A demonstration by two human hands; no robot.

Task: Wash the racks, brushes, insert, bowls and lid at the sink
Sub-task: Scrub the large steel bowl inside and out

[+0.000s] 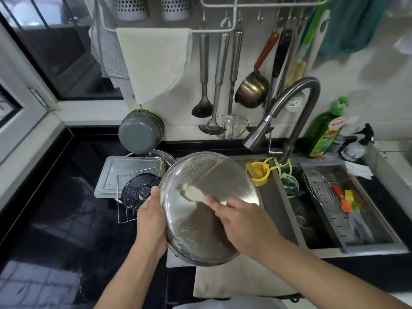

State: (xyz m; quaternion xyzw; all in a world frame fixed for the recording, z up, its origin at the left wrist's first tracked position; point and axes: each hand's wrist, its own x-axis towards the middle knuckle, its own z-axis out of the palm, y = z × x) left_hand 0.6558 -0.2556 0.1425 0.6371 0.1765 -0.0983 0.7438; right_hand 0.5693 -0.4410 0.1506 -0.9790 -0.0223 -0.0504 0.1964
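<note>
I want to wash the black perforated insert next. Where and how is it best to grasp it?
Pinch the black perforated insert at its upper left rim, coming from above left. It lies tilted on the wire rack, and the left hand and steel bowl crowd its right side.

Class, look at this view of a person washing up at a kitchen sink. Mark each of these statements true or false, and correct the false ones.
1. The left hand grips the rim of the steel bowl. True.
2. Water is streaming from the faucet. False: no water shows at its spout.
3. The right hand is inside the bowl, rubbing it with a pale pad. True.
4. The green detergent bottle lies on its side in the sink. False: it stands upright on the ledge behind the sink.
5. The black perforated insert rests on a wire rack left of the bowl. True.
</note>
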